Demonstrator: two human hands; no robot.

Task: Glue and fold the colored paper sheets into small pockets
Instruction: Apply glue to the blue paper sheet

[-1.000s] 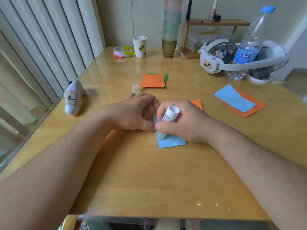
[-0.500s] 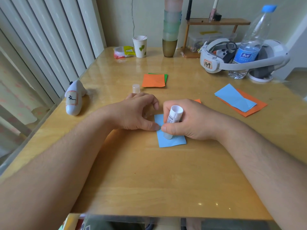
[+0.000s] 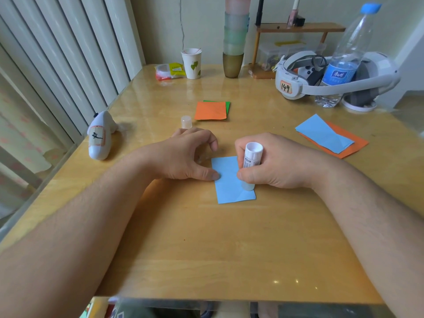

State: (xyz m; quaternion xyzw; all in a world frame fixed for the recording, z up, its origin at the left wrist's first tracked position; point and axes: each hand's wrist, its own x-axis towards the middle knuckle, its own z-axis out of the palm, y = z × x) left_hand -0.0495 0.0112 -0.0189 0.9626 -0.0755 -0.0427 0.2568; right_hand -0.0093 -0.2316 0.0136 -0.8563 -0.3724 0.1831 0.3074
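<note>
one folded blue sheet (image 3: 231, 180) flat on the wooden table (image 3: 206, 237), near the middle, long side running near to far. right hand (image 3: 275, 167) wrapped around one white glue stick (image 3: 250, 161), thumb and fingers curled on its barrel, clear tip pressed down on the sheet's right edge, close to the near right corner. left hand (image 3: 183, 157) just left of the sheet, thumb tip pinning the left edge, other fingers loosely curled above the table, gripping nothing.

one clear glue cap (image 3: 186, 122) upright just beyond the left hand. farther off, one orange folded piece (image 3: 210, 110) lying on one green piece (image 3: 227, 106), only a green sliver showing. to the right, one blue sheet (image 3: 323, 136) overlapping one orange sheet (image 3: 351, 145). that makes two blue, two orange, one green in sight.

at the left edge, one white toy figure (image 3: 99, 137) on its side. along the far edge, one paper cup (image 3: 192, 63) with a leaf print, one yellow-and-red packet (image 3: 168, 71), one stack of tumblers (image 3: 235, 35), one small wooden shelf (image 3: 298, 28), one white headset (image 3: 321, 75) tagged 149, one water bottle (image 3: 346, 58) with a blue cap.

against the frame half a second back: glue stick now nearer the sheet's right edge and more upright; more of the blue sheet uncovered; the orange corner beyond the right hand no longer visible; left thumb in the same spot.
</note>
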